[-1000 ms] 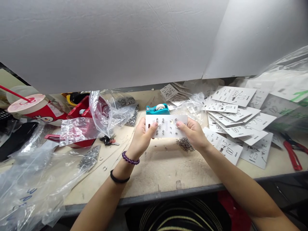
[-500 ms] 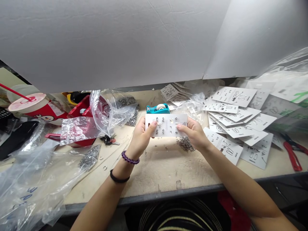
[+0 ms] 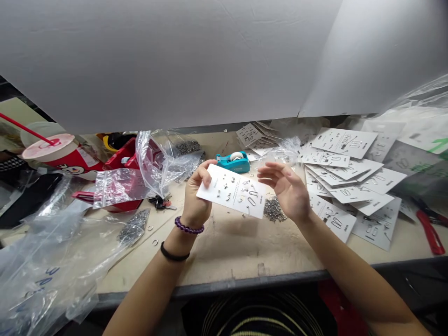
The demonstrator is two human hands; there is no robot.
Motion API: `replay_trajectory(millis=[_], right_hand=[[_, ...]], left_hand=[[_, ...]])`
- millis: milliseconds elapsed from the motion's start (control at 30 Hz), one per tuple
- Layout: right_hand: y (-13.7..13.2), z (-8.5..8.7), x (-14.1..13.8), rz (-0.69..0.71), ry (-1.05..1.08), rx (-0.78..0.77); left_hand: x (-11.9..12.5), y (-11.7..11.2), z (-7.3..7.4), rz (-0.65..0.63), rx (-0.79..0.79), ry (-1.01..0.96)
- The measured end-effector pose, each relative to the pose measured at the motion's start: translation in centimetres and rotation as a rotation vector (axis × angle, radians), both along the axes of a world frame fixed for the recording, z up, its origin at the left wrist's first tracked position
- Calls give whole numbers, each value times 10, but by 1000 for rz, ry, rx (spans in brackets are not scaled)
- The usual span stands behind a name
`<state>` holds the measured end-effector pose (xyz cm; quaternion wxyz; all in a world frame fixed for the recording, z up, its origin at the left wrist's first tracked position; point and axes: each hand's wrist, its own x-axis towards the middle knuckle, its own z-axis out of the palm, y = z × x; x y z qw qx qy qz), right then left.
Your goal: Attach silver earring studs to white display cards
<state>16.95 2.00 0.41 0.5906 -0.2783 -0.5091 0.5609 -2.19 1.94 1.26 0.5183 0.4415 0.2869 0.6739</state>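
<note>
A white earring card [image 3: 233, 190] with small metal pieces on its face is tilted down to the right, gripped at its upper left corner by my left hand [image 3: 199, 191]. Off the card's right end, my right hand [image 3: 289, 189] is raised with fingers apart and holds nothing. Below it on the table lies a heap of tiny metal parts [image 3: 275, 210]. A teal tape dispenser [image 3: 234, 162] stands just behind the card.
Many similar cards [image 3: 350, 182] lie fanned out on the right, near red-handled pliers [image 3: 430, 233]. Another card stack [image 3: 250, 134] sits at the back. On the left are clear plastic bags [image 3: 56, 261], a red stapler-like object [image 3: 122, 203] and a paper cup [image 3: 66, 156] with a straw.
My right hand has let go of the card and moved slightly right, fingers opening. The card, now in my left hand only, has turned and tilted, showing more of its face.
</note>
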Motion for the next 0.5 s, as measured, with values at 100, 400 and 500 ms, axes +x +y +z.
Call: replay_trajectory(millis=[100,400,500], right_hand=[[0,1,-2,47,-109,-130],[0,1,4,398,-254,-250],[-1,0,1,371,-215,-278]], left_hand=[[-2,-2,-2,-26,114,133],[-8,-4,3,104,142,409],[-5,-1,4,157,-69,286]])
